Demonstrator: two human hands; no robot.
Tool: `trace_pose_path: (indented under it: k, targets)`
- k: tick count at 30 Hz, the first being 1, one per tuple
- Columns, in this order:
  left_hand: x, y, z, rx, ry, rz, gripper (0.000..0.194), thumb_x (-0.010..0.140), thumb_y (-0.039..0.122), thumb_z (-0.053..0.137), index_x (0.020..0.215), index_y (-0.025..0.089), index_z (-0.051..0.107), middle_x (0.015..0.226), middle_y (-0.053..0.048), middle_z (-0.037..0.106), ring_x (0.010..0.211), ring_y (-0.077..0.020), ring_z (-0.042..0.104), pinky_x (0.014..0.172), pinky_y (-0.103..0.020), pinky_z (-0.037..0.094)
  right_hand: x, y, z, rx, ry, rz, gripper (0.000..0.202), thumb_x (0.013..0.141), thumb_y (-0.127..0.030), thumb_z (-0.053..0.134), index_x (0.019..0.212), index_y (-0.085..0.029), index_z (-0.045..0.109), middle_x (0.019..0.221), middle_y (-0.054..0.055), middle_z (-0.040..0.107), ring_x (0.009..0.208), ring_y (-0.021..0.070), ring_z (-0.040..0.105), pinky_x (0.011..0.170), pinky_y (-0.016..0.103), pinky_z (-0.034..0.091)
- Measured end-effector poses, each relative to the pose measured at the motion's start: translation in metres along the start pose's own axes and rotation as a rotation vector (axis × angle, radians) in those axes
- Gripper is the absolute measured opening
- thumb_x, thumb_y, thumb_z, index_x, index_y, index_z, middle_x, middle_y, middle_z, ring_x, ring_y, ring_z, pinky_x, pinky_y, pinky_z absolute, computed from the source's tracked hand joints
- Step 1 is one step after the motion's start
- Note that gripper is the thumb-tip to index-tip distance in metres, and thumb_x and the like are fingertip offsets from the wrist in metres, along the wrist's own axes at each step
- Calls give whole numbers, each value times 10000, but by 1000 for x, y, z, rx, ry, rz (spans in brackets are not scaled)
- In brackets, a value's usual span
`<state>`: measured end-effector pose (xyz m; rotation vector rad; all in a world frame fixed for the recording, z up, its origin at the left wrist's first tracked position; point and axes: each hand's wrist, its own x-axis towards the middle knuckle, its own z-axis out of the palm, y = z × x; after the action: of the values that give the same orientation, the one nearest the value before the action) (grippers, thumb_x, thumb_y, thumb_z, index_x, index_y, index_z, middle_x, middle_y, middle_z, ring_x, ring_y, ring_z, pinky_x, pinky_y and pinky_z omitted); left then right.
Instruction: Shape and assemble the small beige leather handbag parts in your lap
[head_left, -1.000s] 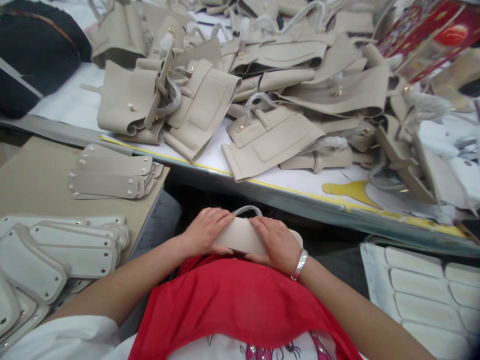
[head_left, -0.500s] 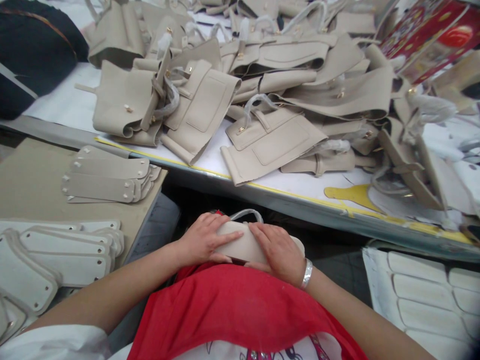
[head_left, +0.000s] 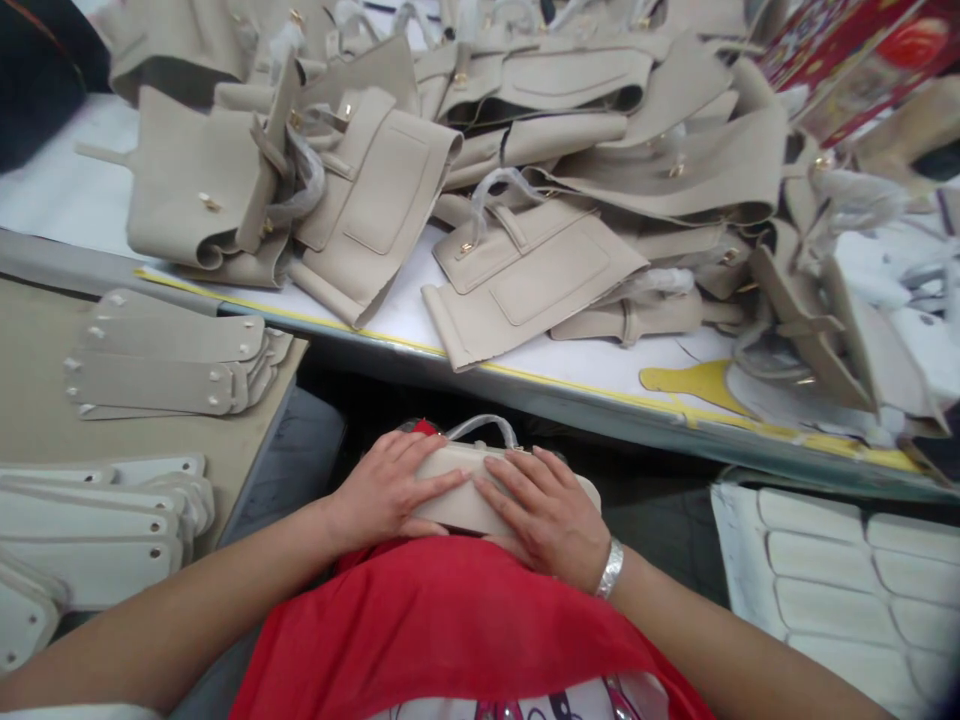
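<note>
In my lap lies a beige handbag (head_left: 469, 503), its long flat side turned up and its plastic-wrapped handle (head_left: 491, 425) pointing away from me. My left hand (head_left: 390, 490) grips the bag's left end, thumb and fingers on either side of it. Around the right part is my right hand (head_left: 544, 505), its fingers pressed across the upper face. The bag's lower portion is hidden by the hands and the red apron (head_left: 465, 630).
Ahead, a long table (head_left: 67, 215) bears a heap of unfinished beige bags (head_left: 555, 260). Grey oblong panels (head_left: 165, 355) and white panels (head_left: 97, 520) lie stacked at left. At right sits a tray of pale padded pieces (head_left: 817, 560). A yellow piece (head_left: 686, 380) rests near the table edge.
My right hand's fingers have shifted and spread a little on the bag. Both hands keep hold of it. The view has turned slightly, so the table items sit differently in frame.
</note>
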<state>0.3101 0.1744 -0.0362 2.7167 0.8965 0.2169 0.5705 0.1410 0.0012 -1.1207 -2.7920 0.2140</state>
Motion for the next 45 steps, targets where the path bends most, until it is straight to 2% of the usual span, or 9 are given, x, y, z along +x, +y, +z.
trace_pose_path:
  k: [6,9,14,19,26,30,33,37,45]
  targets:
    - [4,3,-2,77,96,51,602,786,622,477,1312,332,443,1230,-150,457,1084,-314,445,916,-508,335,-34,21,-10,45,-5,124,633,802,-597,510,1269,-170,495,1298,122,496,1169,278,437,1010,478,311]
    - [19,17,0,129,181,110,499,839,561,433,1140,190,578,1183,-171,502,1077,-310,463,974,-545,290,-45,28,-5,173,54,159,782,744,-623,565,1293,-85,420,1279,178,479,1178,269,422,999,430,360]
    - [56,49,13,-16,228,113,302,925,254,319,974,107,578,1160,-134,567,1069,-231,493,929,-364,378,-50,30,3,306,128,181,812,715,-579,623,1313,-104,345,1220,174,482,1128,261,436,979,422,384]
    - [69,58,13,-96,164,92,758,796,638,448,1233,19,433,1152,-187,557,1055,-275,495,905,-393,374,-51,29,4,331,147,172,769,723,-583,612,1281,-112,371,1184,170,498,1087,265,454,954,431,397]
    - [64,63,6,-85,43,11,774,726,657,528,1249,92,437,1225,-158,510,1097,-285,463,921,-406,340,-55,29,6,380,162,162,753,726,-580,617,1275,-117,393,1225,164,489,1124,263,438,974,426,382]
    - [65,67,7,-70,26,8,758,711,616,568,1246,95,436,1217,-162,506,1088,-285,463,910,-405,346,-55,28,10,503,208,221,365,907,-353,441,1213,-154,458,1182,114,534,1106,197,469,960,376,389]
    - [64,69,8,-55,37,7,759,708,609,574,1244,89,441,1217,-161,503,1094,-283,456,917,-400,342,-55,25,12,585,254,306,269,907,-230,414,1154,-169,503,1140,86,556,1069,166,494,946,343,399]
    - [62,70,8,-29,48,33,786,721,618,558,1293,99,417,1225,-163,489,1096,-287,446,919,-409,344,-55,22,13,699,287,386,274,861,-227,474,1125,-173,525,1128,77,557,1053,164,511,938,327,407]
    - [63,70,4,61,-13,169,576,803,621,443,1317,361,433,1269,-140,391,1088,-309,429,872,-459,362,-62,28,10,1050,161,629,486,788,-365,570,1212,-149,472,1145,77,553,944,171,543,793,296,460]
